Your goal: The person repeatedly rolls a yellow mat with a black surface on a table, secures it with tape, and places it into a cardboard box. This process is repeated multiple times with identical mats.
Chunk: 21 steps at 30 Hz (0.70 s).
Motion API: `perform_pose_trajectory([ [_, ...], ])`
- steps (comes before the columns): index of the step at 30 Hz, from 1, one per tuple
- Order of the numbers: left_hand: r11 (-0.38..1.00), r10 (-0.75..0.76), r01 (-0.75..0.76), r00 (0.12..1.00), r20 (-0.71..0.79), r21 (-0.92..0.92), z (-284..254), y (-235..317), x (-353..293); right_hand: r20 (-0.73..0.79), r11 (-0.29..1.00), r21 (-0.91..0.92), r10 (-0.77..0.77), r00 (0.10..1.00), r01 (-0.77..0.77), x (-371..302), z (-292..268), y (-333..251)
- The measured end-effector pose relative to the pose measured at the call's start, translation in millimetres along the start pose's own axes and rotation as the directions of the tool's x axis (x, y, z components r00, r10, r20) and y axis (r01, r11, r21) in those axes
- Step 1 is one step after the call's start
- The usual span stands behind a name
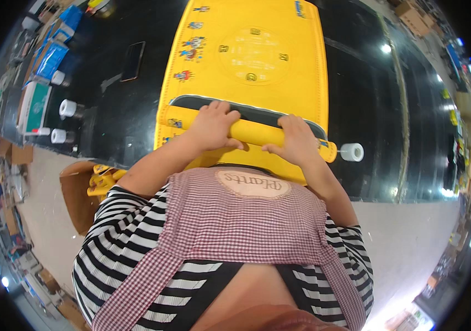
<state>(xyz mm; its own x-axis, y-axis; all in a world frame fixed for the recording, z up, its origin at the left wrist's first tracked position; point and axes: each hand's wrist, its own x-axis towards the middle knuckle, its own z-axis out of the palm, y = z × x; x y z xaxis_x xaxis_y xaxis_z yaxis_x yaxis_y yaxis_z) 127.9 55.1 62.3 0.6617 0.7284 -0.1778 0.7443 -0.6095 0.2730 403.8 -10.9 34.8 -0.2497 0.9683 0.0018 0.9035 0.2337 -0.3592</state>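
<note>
The left hand (213, 127) and right hand (299, 142) clasp the roll (254, 133) across the yellow mat (304, 60); left of the mat lies a phone (133, 60).

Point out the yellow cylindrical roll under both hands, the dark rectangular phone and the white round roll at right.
Yellow cylindrical roll (258, 133), head view, middle of its surface.
Dark rectangular phone (133, 61), head view, middle of its face.
White round roll (349, 152), head view, its side.

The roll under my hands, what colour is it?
The roll is yellow, with small printed marks near its ends; the head view shows it.
</note>
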Motion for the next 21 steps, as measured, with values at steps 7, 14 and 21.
perform_pose_trajectory([
  [7, 1.0, -0.012, 0.012, 1.0, -0.029, -0.003, -5, -2, 4, -0.387, 0.846, 0.463, 0.461, 0.798, -0.264, -28, -49, 74],
  [14, 0.999, 0.049, -0.049, 0.997, -0.056, 0.0, 2, -9, 9, 0.145, 0.675, 0.336, 0.652, 0.744, -0.657, -103, -86, 200],
  [21, 1.0, 0.029, -0.029, 1.0, -0.013, -0.002, -7, -3, 7, 0.045, 0.342, 0.707, 0.852, 0.522, -0.62, -112, -53, 226],
])
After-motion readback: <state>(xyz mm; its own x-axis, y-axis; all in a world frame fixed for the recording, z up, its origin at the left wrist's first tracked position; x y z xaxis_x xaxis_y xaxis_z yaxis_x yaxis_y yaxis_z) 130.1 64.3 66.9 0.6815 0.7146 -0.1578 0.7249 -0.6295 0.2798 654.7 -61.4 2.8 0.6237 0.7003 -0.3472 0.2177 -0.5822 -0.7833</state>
